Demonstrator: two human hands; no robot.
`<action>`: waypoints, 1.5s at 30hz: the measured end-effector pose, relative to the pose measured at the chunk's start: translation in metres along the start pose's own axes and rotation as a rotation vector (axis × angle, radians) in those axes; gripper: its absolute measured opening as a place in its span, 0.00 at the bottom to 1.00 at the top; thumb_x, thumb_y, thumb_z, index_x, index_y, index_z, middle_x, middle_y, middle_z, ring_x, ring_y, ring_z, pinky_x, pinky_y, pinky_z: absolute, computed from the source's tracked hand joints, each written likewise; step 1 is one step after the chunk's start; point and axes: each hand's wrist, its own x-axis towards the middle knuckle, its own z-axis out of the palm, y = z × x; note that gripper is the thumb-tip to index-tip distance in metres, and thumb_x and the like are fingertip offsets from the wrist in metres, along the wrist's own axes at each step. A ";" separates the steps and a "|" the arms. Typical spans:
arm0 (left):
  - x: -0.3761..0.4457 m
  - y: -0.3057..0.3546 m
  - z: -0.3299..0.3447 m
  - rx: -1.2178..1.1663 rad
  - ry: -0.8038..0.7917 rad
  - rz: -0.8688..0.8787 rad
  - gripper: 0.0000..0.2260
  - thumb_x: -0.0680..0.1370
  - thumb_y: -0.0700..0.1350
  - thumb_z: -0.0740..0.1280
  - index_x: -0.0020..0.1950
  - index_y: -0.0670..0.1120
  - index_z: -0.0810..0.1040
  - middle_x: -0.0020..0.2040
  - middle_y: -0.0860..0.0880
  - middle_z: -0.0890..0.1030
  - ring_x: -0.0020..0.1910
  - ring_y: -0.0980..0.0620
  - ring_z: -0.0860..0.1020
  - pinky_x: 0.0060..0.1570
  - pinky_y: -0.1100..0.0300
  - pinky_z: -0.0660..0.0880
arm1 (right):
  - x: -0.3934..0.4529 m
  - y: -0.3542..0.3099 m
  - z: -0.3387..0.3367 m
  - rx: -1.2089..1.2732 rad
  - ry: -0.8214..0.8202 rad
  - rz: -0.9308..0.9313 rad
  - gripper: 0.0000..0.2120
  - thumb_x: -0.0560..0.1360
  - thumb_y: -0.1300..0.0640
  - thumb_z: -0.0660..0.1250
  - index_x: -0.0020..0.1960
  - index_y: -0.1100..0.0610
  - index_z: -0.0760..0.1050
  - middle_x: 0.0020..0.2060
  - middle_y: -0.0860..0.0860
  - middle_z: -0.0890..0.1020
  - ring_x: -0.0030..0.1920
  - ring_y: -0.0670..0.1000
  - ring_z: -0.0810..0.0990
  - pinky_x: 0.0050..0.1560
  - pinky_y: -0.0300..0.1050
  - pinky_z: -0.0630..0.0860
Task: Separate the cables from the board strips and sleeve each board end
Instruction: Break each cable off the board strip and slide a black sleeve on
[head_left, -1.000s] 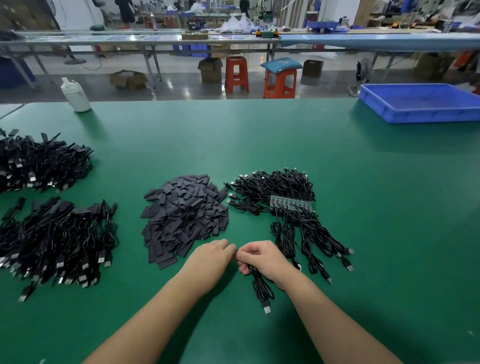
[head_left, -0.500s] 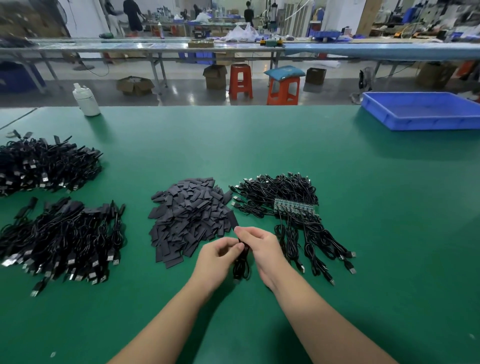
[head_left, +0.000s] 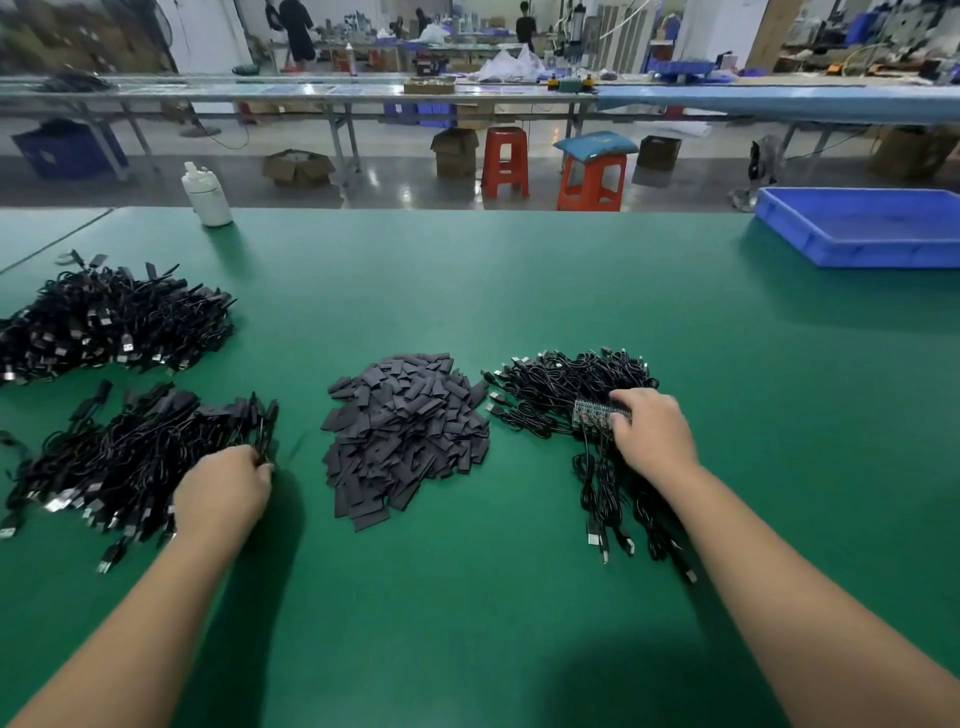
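Observation:
A green board strip (head_left: 589, 413) with black USB cables (head_left: 566, 379) soldered to it lies right of centre on the green table (head_left: 519, 291). My right hand (head_left: 654, 434) pinches the strip's right end, thumb on top. More of the strip's cables (head_left: 605, 493) trail toward me. A heap of dark grey sleeves (head_left: 405, 431) sits in the middle. My left hand (head_left: 223, 488) is at the right edge of the near pile of sleeved cables (head_left: 119, 457), its curled fingers holding a sleeved cable end (head_left: 264, 436).
A second pile of black cables (head_left: 104, 322) lies at the far left. A white bottle (head_left: 205, 195) stands at the table's back edge, and a blue bin (head_left: 857, 234) sits at the back right. Stools and benches stand beyond the table.
My hands have parted. The left carried the cable from the centre to the near left pile. The right moved up to the board strip and took hold of it.

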 end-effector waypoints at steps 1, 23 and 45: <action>0.006 -0.008 0.002 0.045 -0.002 -0.016 0.09 0.79 0.49 0.66 0.46 0.45 0.81 0.38 0.47 0.79 0.35 0.44 0.75 0.33 0.57 0.73 | 0.005 0.006 -0.001 -0.039 -0.056 0.003 0.21 0.81 0.55 0.62 0.74 0.54 0.69 0.71 0.52 0.73 0.72 0.56 0.67 0.72 0.56 0.66; -0.069 0.224 0.002 -0.549 -0.197 0.618 0.15 0.79 0.52 0.65 0.65 0.53 0.77 0.56 0.54 0.82 0.52 0.54 0.80 0.56 0.54 0.77 | 0.021 0.005 -0.011 0.017 -0.172 -0.113 0.04 0.79 0.48 0.67 0.48 0.47 0.73 0.47 0.46 0.80 0.51 0.53 0.79 0.66 0.56 0.68; -0.113 0.312 0.005 -0.813 -0.190 0.360 0.14 0.79 0.50 0.65 0.35 0.45 0.78 0.24 0.52 0.71 0.24 0.55 0.65 0.25 0.63 0.60 | 0.009 -0.013 -0.026 0.007 0.019 -0.306 0.09 0.80 0.52 0.65 0.50 0.50 0.84 0.46 0.47 0.86 0.52 0.53 0.79 0.61 0.49 0.67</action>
